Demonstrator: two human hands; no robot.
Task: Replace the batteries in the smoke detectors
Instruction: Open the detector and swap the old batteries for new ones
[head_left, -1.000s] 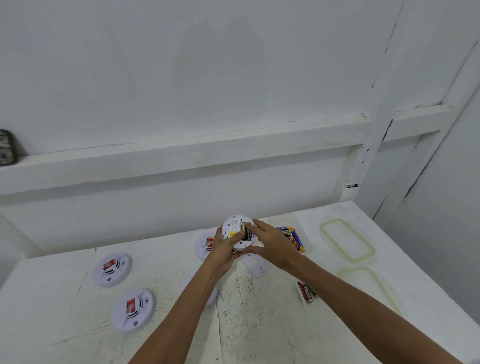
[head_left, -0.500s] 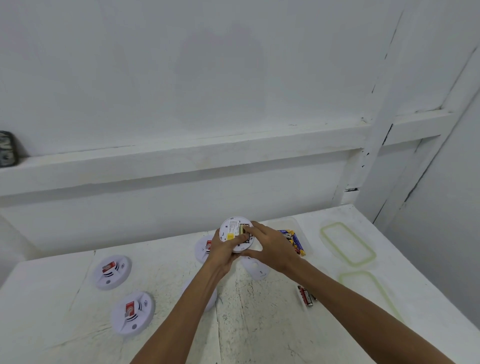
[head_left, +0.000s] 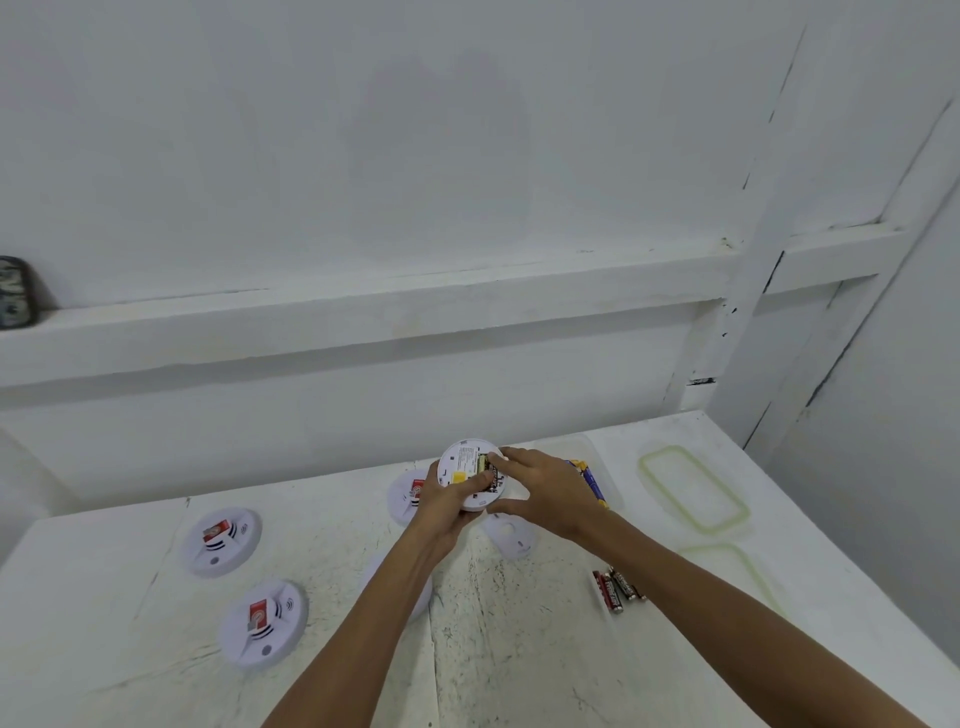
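My left hand (head_left: 445, 506) grips a round white smoke detector (head_left: 464, 465) held back-side up above the table, thumb laid across its open battery bay. My right hand (head_left: 550, 493) reaches over it, and its fingertips press on a dark battery (head_left: 491, 474) lying in the bay. A cluster of blue and yellow batteries (head_left: 589, 477) lies just behind my right hand. Some red and black batteries (head_left: 617, 590) lie on the table near my right forearm.
Two white detectors with red labels (head_left: 222, 540) (head_left: 262, 622) lie at the left of the white table (head_left: 519, 649). Another detector (head_left: 408, 493) sits behind my left hand, a white cover (head_left: 511, 535) under my hands. Two clear lids (head_left: 693, 488) (head_left: 737, 571) lie right.
My right fingers have slid further onto the battery in the bay. Both hands with the detector stay in nearly the same place.
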